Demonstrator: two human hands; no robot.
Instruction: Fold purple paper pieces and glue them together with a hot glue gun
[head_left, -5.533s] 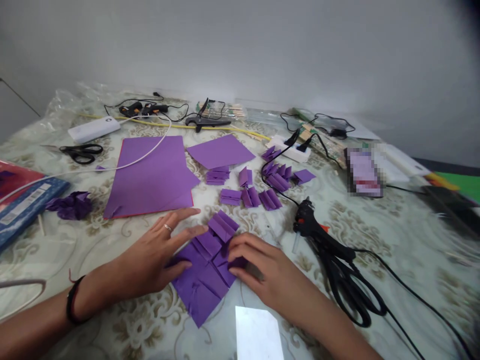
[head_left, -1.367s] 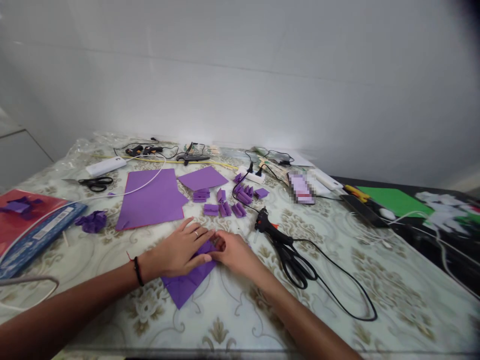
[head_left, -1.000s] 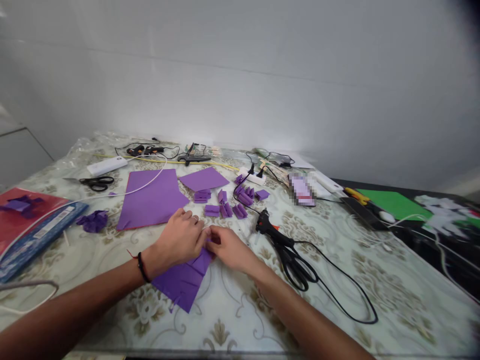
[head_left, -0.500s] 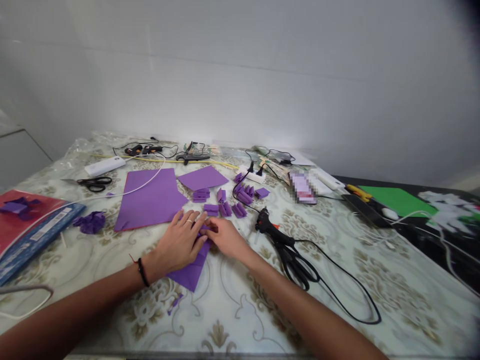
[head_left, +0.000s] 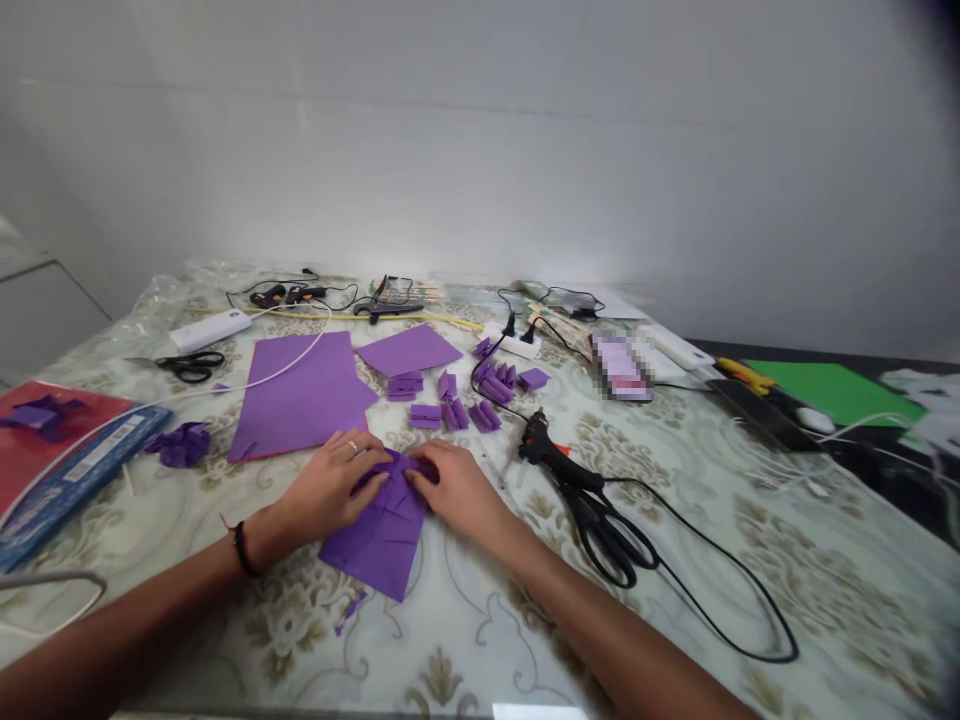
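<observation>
A creased sheet of purple paper (head_left: 379,545) lies on the table in front of me, with fold lines across its upper half. My left hand (head_left: 337,482) grips its upper left edge, thumb on top and fingertips curled at the far side. At the upper right corner my right hand (head_left: 456,485) pinches the same paper between thumb and fingers. Just beyond my hands sit several small folded purple paper pieces (head_left: 454,413). A larger purple sheet (head_left: 300,390) rests behind my left hand, and another purple sheet (head_left: 409,350) lies farther back.
Right of my hand stands a black glue gun (head_left: 551,450) with its cord, overlapping black scissors (head_left: 611,535). Other scissors (head_left: 191,366) and crumpled purple paper (head_left: 180,445) lie left. A white power strip (head_left: 514,342) and phone (head_left: 621,367) are farther back; green paper (head_left: 832,392) is far right.
My hands have drawn apart, and more of the purple paper between them shows, opened flatter with its creases visible. The view has shifted slightly.
</observation>
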